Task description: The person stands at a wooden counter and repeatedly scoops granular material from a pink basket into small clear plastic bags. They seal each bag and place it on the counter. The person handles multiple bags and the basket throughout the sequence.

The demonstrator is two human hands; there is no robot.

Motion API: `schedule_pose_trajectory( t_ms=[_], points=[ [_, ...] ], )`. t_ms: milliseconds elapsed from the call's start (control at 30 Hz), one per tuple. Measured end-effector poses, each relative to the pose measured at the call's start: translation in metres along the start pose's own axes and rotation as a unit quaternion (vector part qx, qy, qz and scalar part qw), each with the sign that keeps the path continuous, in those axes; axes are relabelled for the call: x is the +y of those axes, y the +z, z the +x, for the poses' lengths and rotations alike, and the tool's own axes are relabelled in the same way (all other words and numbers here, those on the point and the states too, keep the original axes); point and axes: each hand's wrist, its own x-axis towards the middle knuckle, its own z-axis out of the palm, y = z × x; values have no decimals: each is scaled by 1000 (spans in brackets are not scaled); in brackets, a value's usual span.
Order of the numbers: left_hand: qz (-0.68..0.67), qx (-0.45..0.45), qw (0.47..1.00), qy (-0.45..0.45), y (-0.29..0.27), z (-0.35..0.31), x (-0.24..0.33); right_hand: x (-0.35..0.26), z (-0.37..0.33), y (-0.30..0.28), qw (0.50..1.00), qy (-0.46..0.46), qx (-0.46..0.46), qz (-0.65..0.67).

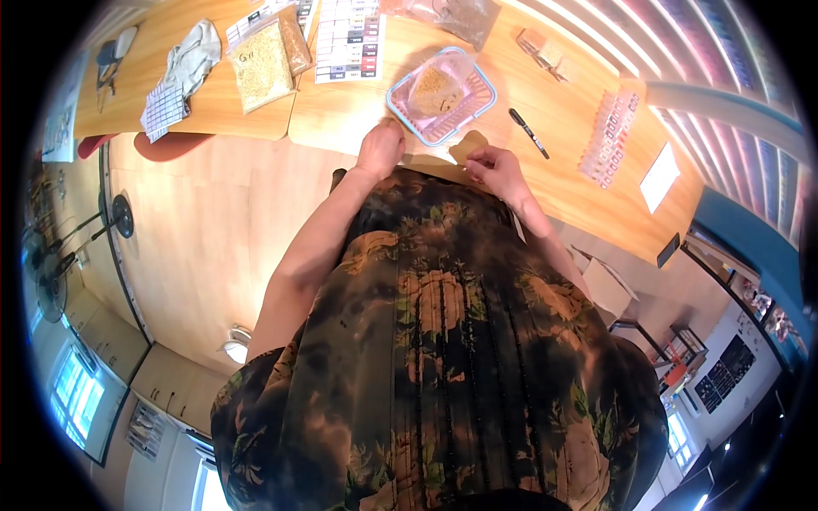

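Observation:
My left hand (381, 152) rests at the front edge of the table with its fingers curled in. What it holds, if anything, is hidden. To its right, my right hand (497, 173) has thumb and fingertips pressed together at the same edge. Beside those fingertips is a tan-brown patch (469, 145); I cannot tell whether it is a small piece of material or a shadow. Just beyond both hands stands a pink basket with a light blue rim (394, 100). Inside it lies a clear plastic bag of golden grains (436, 88).
Right of the basket lies a black marker (530, 134), then a strip of small clear packets (609, 136) and a white sheet (660, 177). Left are bags of yellowish grains (261, 68), a colour chart (350, 38) and a cloth (192, 55). A phone-like dark object (669, 250) sits at the table's right edge.

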Motion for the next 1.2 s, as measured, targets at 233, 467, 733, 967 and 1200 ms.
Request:
schedule_pose_trajectory(
  t_ms=[233,467,733,967,1200],
  points=[
    [-70,27,997,-32,-28,-8,15,3,4,0,995,-27,33,-91],
    [-208,219,953,41,-112,2,106,-8,6,-8,989,-73,75,-106],
    [-5,117,993,14,-125,55,123,-34,13,-2,994,-12,85,69],
    [56,90,990,92,-120,67,113,-53,32,18,968,122,-12,220],
    [-19,70,989,127,-132,71,125,-62,45,29,963,102,5,251]
  ],
)
